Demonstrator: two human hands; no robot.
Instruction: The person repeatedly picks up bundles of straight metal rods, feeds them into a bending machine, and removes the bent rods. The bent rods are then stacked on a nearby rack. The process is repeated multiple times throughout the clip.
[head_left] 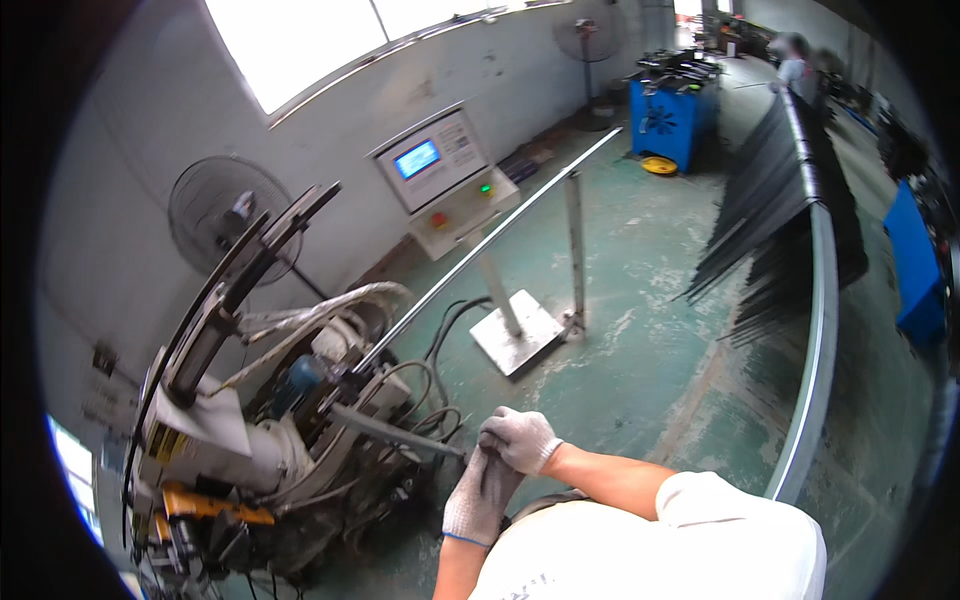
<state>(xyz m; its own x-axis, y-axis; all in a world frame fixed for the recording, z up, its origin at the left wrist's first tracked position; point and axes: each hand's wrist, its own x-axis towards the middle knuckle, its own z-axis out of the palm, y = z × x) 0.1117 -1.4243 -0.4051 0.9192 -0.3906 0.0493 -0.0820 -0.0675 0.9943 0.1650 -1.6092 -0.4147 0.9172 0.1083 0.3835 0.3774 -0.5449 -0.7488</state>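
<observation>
Both my hands wear pale knit work gloves with grey on them, and they meet in front of my body. My right hand (522,440) is closed, its fingers folded over the fingertip end of my left hand (482,498). The left fingers are pressed together and partly covered, so anything between the hands is hidden. Close to my left hand ends a flat grey bar (395,432) that sticks out from a bending-type machine (275,450) with hoses. A long thin metal tube (480,248) slants from this machine up to an upright post (576,245).
A control panel (440,165) with a lit screen stands behind the tube on a white base plate (515,335). To the right, many black rods (760,220) hang over a metal rail (822,300). Farther off are a blue cabinet (664,120), fans and a person (793,70).
</observation>
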